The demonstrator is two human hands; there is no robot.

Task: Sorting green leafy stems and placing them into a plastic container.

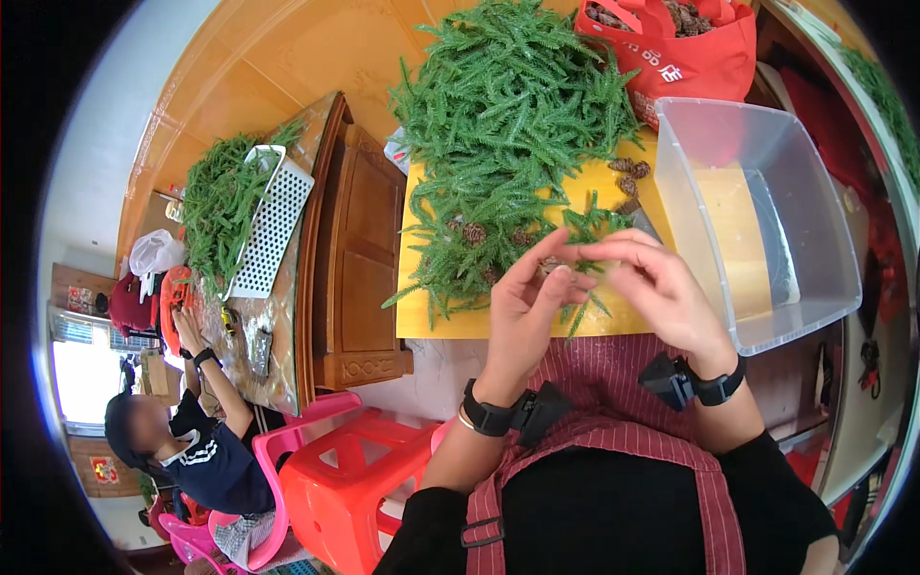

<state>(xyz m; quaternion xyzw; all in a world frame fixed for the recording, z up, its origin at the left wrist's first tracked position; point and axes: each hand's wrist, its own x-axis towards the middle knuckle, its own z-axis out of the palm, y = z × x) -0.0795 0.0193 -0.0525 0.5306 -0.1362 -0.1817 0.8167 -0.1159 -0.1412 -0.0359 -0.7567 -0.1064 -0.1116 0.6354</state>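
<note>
Over the front edge of the yellow table, my left hand [529, 292] and my right hand [661, 287] come together, fingertips nearly meeting. Both are closed in a pinch. A green artificial pine sprig [591, 299] pokes out below the fingers and seems to be held by my left hand. Something small and brownish shows between the fingers, partly hidden. What my right fingertips grip cannot be made out. Just beyond lie more sprigs with a pine cone [473, 232] among them. A large heap of green sprigs [517, 96] covers the table's far part.
Loose pine cones [628, 168] lie right of the heap. A clear plastic bin [815, 316] stands at the right, behind it a red bag [700, 72] of pine cones. At left are a red stool [355, 489], a wooden cabinet [359, 307] and a person [216, 450] working at another table.
</note>
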